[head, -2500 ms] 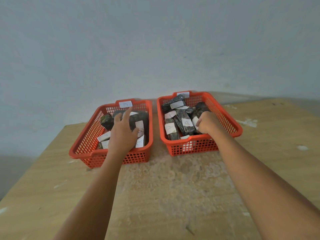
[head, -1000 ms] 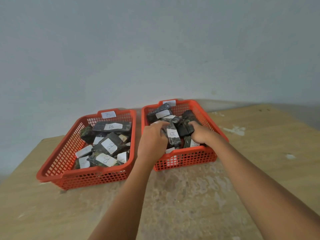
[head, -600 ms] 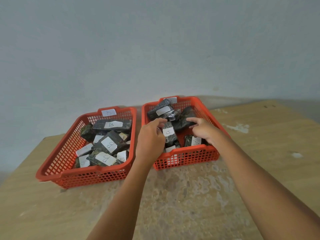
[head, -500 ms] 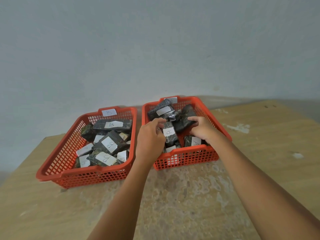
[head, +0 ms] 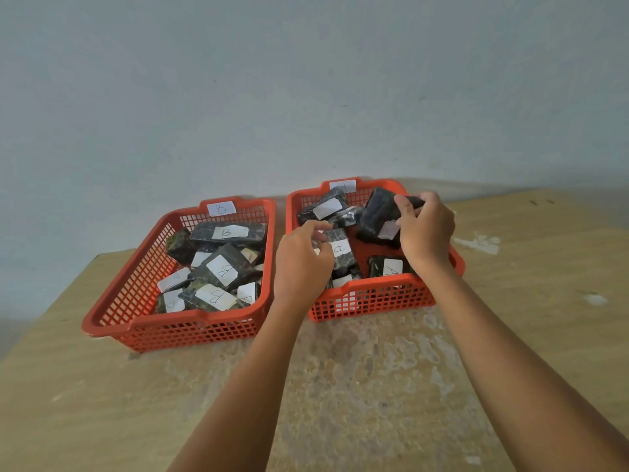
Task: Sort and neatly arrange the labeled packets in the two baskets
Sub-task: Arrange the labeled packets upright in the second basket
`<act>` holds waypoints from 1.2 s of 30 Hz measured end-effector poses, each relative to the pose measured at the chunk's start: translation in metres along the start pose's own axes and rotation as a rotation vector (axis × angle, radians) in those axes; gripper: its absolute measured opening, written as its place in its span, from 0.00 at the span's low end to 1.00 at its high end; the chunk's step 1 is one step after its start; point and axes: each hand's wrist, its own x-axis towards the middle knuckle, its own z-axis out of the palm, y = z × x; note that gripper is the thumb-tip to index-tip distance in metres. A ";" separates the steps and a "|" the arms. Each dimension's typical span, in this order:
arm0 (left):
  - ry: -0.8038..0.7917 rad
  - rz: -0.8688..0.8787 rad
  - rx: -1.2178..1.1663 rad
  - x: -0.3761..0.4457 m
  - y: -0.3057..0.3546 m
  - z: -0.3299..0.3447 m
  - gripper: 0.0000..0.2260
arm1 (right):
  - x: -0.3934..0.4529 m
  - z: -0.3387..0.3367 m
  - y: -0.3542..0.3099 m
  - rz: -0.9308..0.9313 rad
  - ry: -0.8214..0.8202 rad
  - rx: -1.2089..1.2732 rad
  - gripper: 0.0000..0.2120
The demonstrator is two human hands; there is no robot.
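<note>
**Tidying the A basket**

Your right hand (head: 425,229) has its grip clamped on a dark packet (head: 376,216), lifted and tilted over the right basket (head: 371,298). Your left hand (head: 301,260) pinches the edge of an A-labelled packet (head: 340,252) lying inside. The B basket (head: 190,325) sits just beside, on the surface (head: 340,386). Next, probably lay the lifted packet flat, label up, in the bare red gap.

Both my forearms are bare right up to the frame edge, no sleeve showing, and my left hand (head: 301,264) and my right hand (head: 427,229) are bare too, with short, plain nails on the fingers I can see.
</note>
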 end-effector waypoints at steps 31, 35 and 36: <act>0.054 -0.071 -0.037 0.001 -0.004 0.001 0.14 | -0.009 -0.003 -0.008 -0.153 -0.438 -0.162 0.12; 0.081 -0.062 -0.046 0.000 -0.004 0.002 0.13 | -0.011 -0.004 -0.011 -0.247 -0.357 -0.133 0.15; 0.087 -0.061 -0.049 0.000 -0.004 0.002 0.13 | -0.011 -0.004 -0.011 -0.283 -0.327 -0.120 0.18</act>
